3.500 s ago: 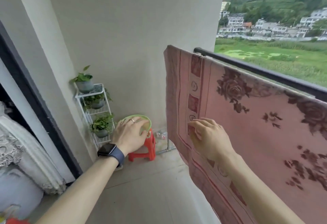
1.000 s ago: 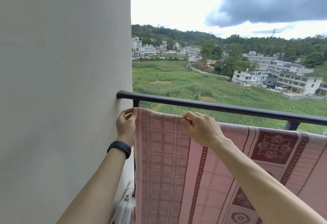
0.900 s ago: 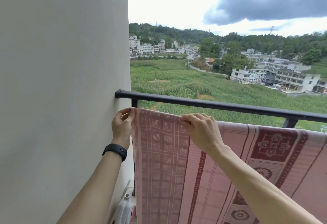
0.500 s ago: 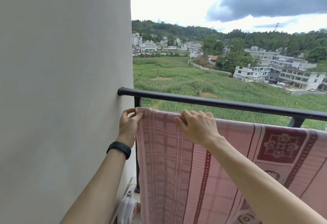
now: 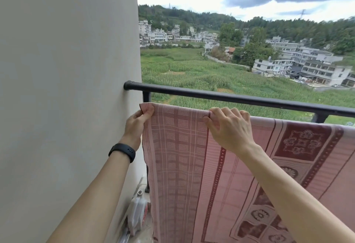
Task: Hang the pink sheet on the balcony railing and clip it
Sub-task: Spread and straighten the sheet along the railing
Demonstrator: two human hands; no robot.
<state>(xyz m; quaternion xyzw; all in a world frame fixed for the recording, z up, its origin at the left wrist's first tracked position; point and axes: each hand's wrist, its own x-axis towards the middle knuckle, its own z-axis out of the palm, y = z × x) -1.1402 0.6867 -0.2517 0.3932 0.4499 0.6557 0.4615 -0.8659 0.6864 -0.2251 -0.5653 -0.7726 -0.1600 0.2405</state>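
While both hands are up at the rail, look at the grips. The left hand (image 5: 137,122), with a black wristband (image 5: 122,151) below it, pinches the very corner of the pink sheet (image 5: 182,166) between thumb and fingers, hard against the grey wall (image 5: 67,89). The right hand (image 5: 228,127) grasps the top edge further along, fingers curled over it and thumb tucked under a small fold. Between the hands the hem runs straight and fairly taut, and the rest hangs down in front of the forearms. The balcony railing (image 5: 230,98) runs just above and beyond the knuckles, and along the stretch between the hands the cloth isn't over it yet. Beyond the right hand I can't tell what carries the edge.

I'd call this the draping step, with the clipping to come. To do it well, both hands should rise together so the hem stays level, then carry it over the bar and let a generous flap fall on the far side. Too little and the weight on this side will drag it back. Hold that corner snug to the wall end. No clip is in view, so one hand will have to pin the cloth on the bar while the other fetches one. Down below the left elbow, a plastic jug (image 5: 137,214) stands on the floor.
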